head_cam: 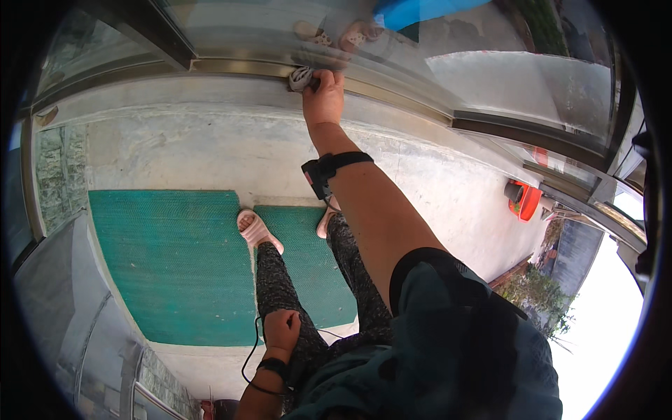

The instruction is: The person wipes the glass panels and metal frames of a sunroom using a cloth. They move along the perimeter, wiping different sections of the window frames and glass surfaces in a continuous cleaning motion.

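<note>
With my right arm stretched forward, my right hand point(324, 94) grips a folded grey cloth point(301, 79). The cloth presses against the brass-coloured bottom rail point(241, 67) of a glass window or door. My fingers hide part of the cloth. The large glass pane point(252, 31) rises beyond the rail and shows reflections, including slippered feet. My left hand point(282, 328) hangs by my left thigh, its fingers curled in, and I see nothing in it. A black strap with a cable sits on its wrist.
My feet in pink slippers point(253, 227) stand on green mats point(173, 262) over a concrete floor point(157, 152). Dark metal frame posts point(152, 31) bound the glass. An orange basin point(529, 202) and a leafy plant point(541, 294) are at the right. A metal handrail point(157, 401) shows at lower left.
</note>
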The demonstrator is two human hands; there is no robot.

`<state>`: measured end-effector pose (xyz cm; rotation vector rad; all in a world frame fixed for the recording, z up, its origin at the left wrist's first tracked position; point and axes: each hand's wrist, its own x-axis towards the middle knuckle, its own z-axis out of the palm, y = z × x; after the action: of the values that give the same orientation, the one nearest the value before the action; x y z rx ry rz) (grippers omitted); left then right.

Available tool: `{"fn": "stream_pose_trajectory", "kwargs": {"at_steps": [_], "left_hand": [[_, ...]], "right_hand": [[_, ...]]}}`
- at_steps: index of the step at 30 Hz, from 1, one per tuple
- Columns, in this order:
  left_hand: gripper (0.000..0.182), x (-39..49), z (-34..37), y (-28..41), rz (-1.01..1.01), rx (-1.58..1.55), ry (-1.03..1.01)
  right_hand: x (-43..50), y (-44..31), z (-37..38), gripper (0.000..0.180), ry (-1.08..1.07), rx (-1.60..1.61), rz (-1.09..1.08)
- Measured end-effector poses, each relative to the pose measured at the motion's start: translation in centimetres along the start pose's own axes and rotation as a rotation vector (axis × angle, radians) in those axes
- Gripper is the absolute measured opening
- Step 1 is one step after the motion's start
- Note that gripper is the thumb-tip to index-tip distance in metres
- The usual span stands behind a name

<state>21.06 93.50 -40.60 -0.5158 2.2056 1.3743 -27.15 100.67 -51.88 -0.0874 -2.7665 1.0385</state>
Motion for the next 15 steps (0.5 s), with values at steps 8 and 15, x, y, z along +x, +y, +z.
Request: {"fn": "stream_pose_trajectory", "kwargs": {"at_steps": [8,15], "left_hand": [[0.012,0.3,-0.8,0.1,0.0,-0.015,0.006],[0.01,0.4,-1.6,0.3,-0.044,-0.014,0.026]], "right_hand": [[-3.8,-8.5,5.7,0.054,-0.288,0.051,-0.227],[-4.1,-14.4,11.1,0.045,-0.22,0.235,-0.564]]}}
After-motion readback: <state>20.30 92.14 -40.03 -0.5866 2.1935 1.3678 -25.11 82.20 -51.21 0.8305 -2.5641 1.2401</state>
